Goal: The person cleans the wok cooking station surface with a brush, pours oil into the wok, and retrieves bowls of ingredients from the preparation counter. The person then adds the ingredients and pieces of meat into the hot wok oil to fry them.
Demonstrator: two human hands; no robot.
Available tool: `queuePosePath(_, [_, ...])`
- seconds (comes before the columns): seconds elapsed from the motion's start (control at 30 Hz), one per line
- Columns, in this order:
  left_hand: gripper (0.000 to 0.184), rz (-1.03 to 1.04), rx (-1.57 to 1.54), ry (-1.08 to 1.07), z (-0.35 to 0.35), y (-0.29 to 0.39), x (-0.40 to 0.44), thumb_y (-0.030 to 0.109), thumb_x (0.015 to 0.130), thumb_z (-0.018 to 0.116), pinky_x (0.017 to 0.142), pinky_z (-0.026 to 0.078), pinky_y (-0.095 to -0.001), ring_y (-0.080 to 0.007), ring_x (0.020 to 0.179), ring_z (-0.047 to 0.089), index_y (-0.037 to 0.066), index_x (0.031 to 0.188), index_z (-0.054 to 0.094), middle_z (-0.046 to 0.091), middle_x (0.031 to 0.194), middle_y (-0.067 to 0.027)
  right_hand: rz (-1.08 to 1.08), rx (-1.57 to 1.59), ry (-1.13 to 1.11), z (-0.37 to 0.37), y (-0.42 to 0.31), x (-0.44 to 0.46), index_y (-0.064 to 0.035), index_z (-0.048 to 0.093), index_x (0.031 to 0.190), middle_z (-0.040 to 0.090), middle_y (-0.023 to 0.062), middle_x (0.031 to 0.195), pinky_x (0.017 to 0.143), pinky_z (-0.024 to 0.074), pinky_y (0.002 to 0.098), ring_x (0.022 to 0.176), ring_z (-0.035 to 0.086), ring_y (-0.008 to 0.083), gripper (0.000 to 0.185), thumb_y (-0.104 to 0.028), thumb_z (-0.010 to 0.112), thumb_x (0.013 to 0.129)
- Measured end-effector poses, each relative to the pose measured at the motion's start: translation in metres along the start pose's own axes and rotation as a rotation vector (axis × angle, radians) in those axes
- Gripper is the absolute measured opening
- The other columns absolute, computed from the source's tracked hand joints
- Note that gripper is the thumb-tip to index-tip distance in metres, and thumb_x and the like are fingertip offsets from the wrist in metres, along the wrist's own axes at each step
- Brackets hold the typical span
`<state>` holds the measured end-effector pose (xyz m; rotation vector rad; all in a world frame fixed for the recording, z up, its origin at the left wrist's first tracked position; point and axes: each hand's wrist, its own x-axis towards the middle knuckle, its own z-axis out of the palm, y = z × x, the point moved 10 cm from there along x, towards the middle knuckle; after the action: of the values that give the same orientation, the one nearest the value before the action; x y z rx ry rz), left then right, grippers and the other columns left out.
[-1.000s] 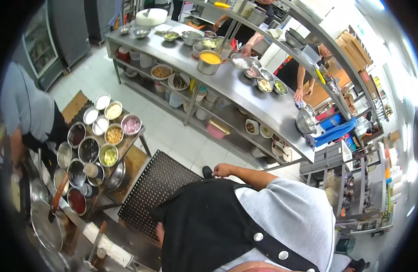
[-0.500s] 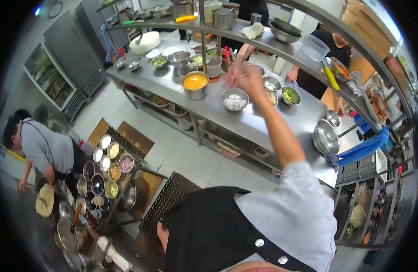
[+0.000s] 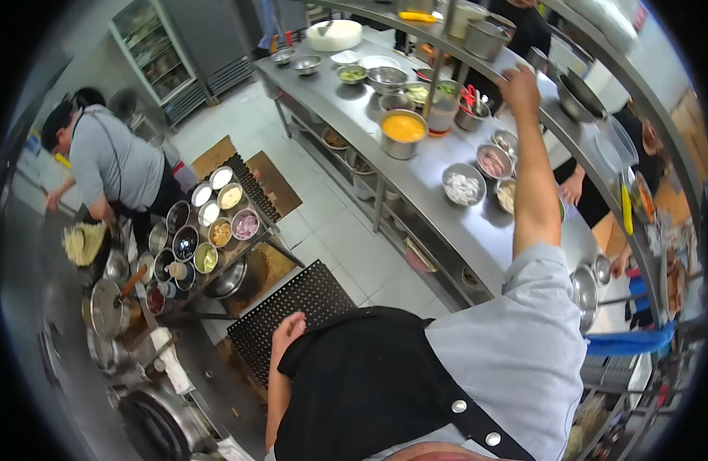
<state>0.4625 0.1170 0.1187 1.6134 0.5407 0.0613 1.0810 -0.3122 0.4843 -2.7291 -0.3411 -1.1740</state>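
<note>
My right hand (image 3: 519,88) is raised on an outstretched arm at the edge of the overhead shelf (image 3: 550,115), between a steel pot (image 3: 486,38) and a dark pan (image 3: 581,96). Its fingers are curled, and whatever they hold is hidden. My left hand (image 3: 290,329) hangs beside my black apron (image 3: 354,376), fingers curled in, with nothing visible in it. Below my right arm, on the steel counter (image 3: 438,219), stand a bowl of white pieces (image 3: 463,185), a bowl of pinkish food (image 3: 494,161) and a pot of orange liquid (image 3: 403,134).
At the left, a person in grey (image 3: 119,157) works at a stove near a rack of ingredient bowls (image 3: 208,256). Behind the counter, another person's hand (image 3: 572,187) shows. A perforated black mat (image 3: 312,296) lies left of my body. A blue cloth (image 3: 631,340) hangs at right.
My right hand has gone from low near my body, over the counter bowls, up to the shelf. My left hand has come further into view. The whole view has shifted.
</note>
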Motion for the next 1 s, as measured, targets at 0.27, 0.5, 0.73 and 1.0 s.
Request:
queuePosePath(0.27, [0.056, -0.123, -0.692, -0.12, -0.001, 0.022, 0.053, 0.035, 0.11, 0.052, 0.103, 0.053, -0.0429, -0.0292, 0.122, 0.065, -0.002, 0.151, 0.043, 0.062, 0.139, -0.0213, 0.178, 1.11, 0.016, 0.023, -0.102, -0.132, 0.0001, 0.074, 0.115, 0.075, 0.0052, 0.105, 0.088, 0.0538, 0.0304, 0.096, 0.068, 0.0158, 0.026, -0.02, 0.068, 0.1])
queuePosePath(0.5, [0.057, -0.269, -1.25, 0.252, -0.093, -0.054, 0.059, 0.054, 0.105, 0.053, 0.091, 0.055, -0.0447, -0.0258, 0.104, 0.067, 0.005, 0.131, 0.059, 0.069, 0.119, -0.0143, -0.943, 1.447, -0.774, -0.108, -0.608, -0.498, -0.0035, 0.076, 0.104, 0.076, 0.0173, 0.106, 0.088, 0.0567, 0.0384, 0.096, 0.073, 0.0271, 0.013, -0.005, 0.069, 0.093])
queuePosePath(0.73, [0.039, -0.149, -1.11, 0.742, -0.277, -0.159, -0.144, 0.037, 0.097, 0.073, 0.073, 0.061, -0.0355, -0.0209, 0.082, 0.071, 0.005, 0.119, 0.068, 0.073, 0.102, -0.0086, -0.565, 1.425, -1.653, -0.063, -0.746, -0.573, 0.0024, 0.076, 0.106, 0.077, 0.0102, 0.099, 0.082, 0.0542, 0.0312, 0.09, 0.068, 0.0145, 0.023, -0.019, 0.071, 0.098])
queuePosePath(1.0, [0.032, -0.11, -0.836, 1.414, -0.403, -0.179, -0.368, 0.018, 0.093, 0.075, 0.062, 0.056, -0.0312, -0.0166, 0.074, 0.07, 0.003, 0.12, 0.067, 0.073, 0.09, -0.0058, -0.84, 1.183, -1.745, -0.029, -0.882, -0.684, 0.0004, 0.077, 0.106, 0.075, 0.0051, 0.089, 0.07, 0.0545, 0.0285, 0.085, 0.07, 0.0129, 0.03, -0.028, 0.069, 0.099])
